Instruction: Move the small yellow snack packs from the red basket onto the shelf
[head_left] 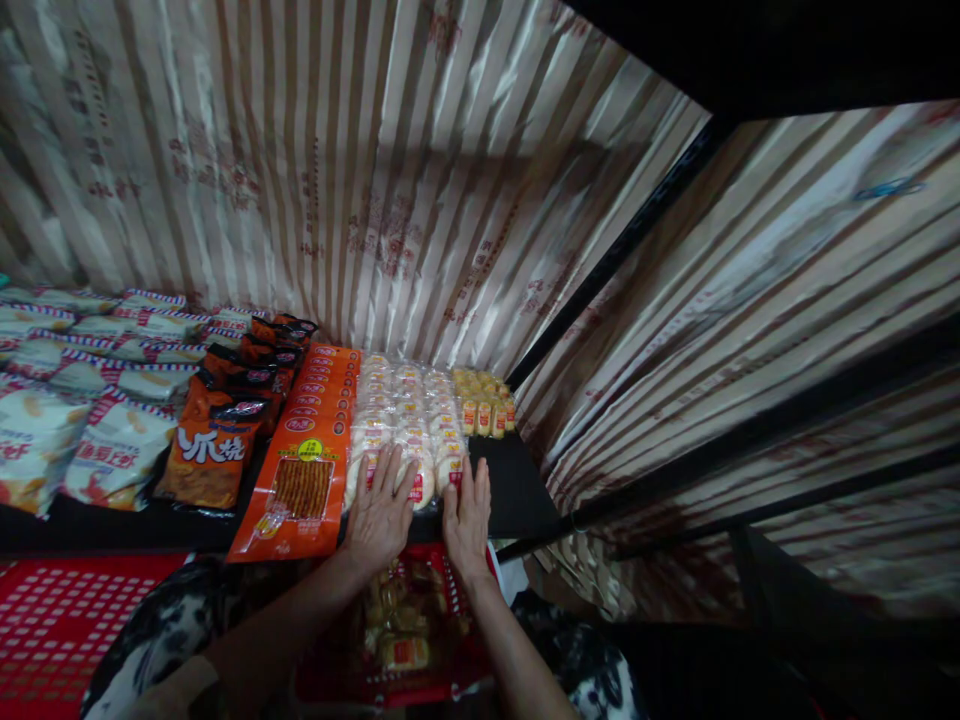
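Note:
My left hand (pixel 380 515) lies flat with its fingers stretched over the front of the rows of white wrapped snacks (pixel 409 405), which have red labels. Against the right front corner of those rows rests my right hand (pixel 466 520), its fingers extended and holding nothing. Just left of them is a stack of long orange snack packets (pixel 304 440) with brown sticks pictured on top. Small yellow wrapped cakes (pixel 484 418) stand in a block at the back right. Below my hands, a red basket (pixel 461 690) contains more yellow wrapped cakes (pixel 405 652).
On the black shelf (pixel 517 490), dark orange chip bags (pixel 210 450) and several rows of white snack bags (pixel 120 450) stand to the left. Another red basket (pixel 67 630) is at lower left. Striped sheeting (pixel 337 180) hangs behind; a black post (pixel 615 260) slants at right.

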